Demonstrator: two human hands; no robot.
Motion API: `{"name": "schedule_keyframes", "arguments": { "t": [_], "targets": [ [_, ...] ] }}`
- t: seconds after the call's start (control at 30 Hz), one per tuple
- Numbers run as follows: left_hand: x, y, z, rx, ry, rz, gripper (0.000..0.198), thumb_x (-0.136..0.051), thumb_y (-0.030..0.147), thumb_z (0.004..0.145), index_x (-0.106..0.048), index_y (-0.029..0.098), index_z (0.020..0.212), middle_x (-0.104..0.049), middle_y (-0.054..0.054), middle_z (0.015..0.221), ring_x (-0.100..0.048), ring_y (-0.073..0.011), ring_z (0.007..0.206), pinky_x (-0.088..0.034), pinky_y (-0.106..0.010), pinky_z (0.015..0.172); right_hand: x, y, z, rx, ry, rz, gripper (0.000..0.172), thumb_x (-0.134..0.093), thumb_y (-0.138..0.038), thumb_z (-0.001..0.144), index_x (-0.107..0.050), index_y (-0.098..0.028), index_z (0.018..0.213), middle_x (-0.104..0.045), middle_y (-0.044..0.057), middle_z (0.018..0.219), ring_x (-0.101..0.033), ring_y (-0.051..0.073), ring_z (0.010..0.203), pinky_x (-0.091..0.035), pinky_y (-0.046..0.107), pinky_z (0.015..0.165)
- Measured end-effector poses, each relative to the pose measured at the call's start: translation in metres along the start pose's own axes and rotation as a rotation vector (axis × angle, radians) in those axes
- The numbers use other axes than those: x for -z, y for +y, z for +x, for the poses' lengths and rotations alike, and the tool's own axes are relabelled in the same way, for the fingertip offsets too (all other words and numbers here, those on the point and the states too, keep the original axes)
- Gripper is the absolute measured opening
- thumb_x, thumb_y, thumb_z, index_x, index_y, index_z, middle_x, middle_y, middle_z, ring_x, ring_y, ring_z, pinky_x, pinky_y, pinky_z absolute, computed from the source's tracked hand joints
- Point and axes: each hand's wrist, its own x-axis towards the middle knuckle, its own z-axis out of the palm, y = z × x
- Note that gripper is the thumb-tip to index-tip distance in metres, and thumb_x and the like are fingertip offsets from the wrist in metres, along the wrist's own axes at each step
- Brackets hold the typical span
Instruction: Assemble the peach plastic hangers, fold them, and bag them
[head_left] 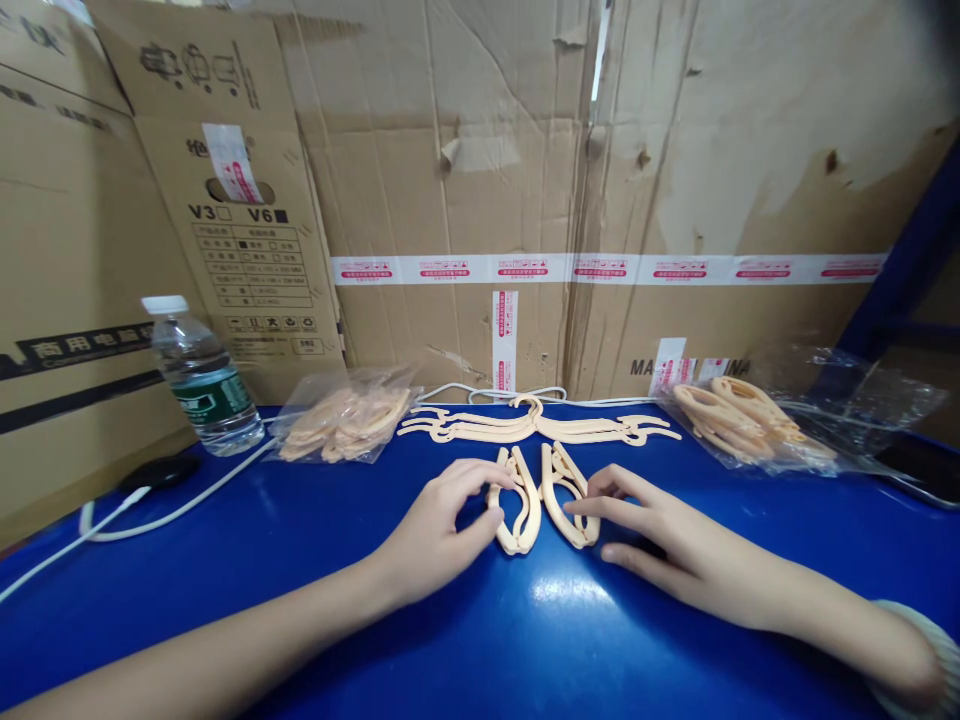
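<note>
Two folded beige plastic hangers lie side by side on the blue table. My left hand has its thumb and fingertips on the outer edge of the left folded hanger. Touching the right folded hanger with its fingertips, my right hand has its fingers spread and its thumb apart. Behind them, unfolded beige hangers lie stretched out, with hooks at their middle.
Clear plastic bags of folded hangers stand at the left and right. A water bottle, a black device and white cables are on the left. A phone lies far right. Cardboard forms the back wall.
</note>
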Motion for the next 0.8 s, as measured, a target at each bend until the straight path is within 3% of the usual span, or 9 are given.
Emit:
{"name": "schedule_keyframes", "arguments": {
  "t": [0.1, 0.2, 0.33, 0.53, 0.8],
  "targets": [
    [0.000, -0.005, 0.004, 0.163, 0.073, -0.144, 0.017, -0.053, 0.021, 0.083, -0.062, 0.021, 0.096, -0.066, -0.005, 0.105, -0.061, -0.0213, 0.101, -0.050, -0.037, 0.088, 0.002, 0.001, 0.000, -0.008, 0.017, 0.007, 0.035, -0.044, -0.032, 0.097, -0.053, -0.027, 0.130, -0.050, 0.009, 0.118, -0.053, 0.021, 0.108, -0.045, 0.036, 0.098],
    [-0.001, -0.009, 0.006, 0.240, 0.152, -0.224, 0.005, -0.055, 0.022, 0.077, -0.056, 0.019, 0.081, -0.060, -0.001, 0.085, -0.061, -0.0164, 0.079, -0.051, -0.031, 0.074, 0.002, 0.001, 0.001, -0.007, 0.023, 0.015, 0.030, -0.043, -0.030, 0.098, -0.056, -0.025, 0.124, -0.050, 0.009, 0.117, -0.053, 0.021, 0.107, -0.045, 0.036, 0.097],
    [-0.002, -0.014, 0.008, 0.291, 0.188, -0.284, 0.015, -0.060, 0.024, 0.072, -0.046, 0.019, 0.069, -0.049, 0.005, 0.067, -0.051, -0.0108, 0.061, -0.044, -0.024, 0.060, 0.003, 0.001, 0.003, 0.002, 0.081, 0.047, 0.017, -0.043, -0.028, 0.098, -0.058, -0.022, 0.103, -0.055, 0.008, 0.107, -0.055, 0.019, 0.100, -0.046, 0.034, 0.091],
    [-0.002, -0.017, 0.007, 0.301, 0.139, -0.288, 0.019, -0.060, 0.025, 0.075, -0.043, 0.019, 0.067, -0.047, 0.006, 0.064, -0.045, -0.0091, 0.057, -0.037, -0.022, 0.056, 0.002, 0.007, 0.003, -0.077, 0.202, -0.036, 0.016, -0.042, -0.026, 0.096, -0.046, -0.021, 0.081, -0.056, 0.003, 0.083, -0.052, 0.016, 0.073, -0.046, 0.029, 0.067],
    [-0.002, -0.018, 0.008, 0.303, 0.127, -0.265, 0.026, -0.063, 0.029, 0.076, -0.042, 0.019, 0.066, -0.044, 0.007, 0.061, -0.042, -0.0086, 0.055, -0.034, -0.021, 0.054, 0.005, 0.026, 0.005, -0.134, 0.331, -0.123, 0.031, -0.042, -0.032, 0.094, -0.037, -0.022, 0.066, -0.049, -0.001, 0.065, -0.045, 0.014, 0.060, -0.041, 0.027, 0.059]
  ]
}}
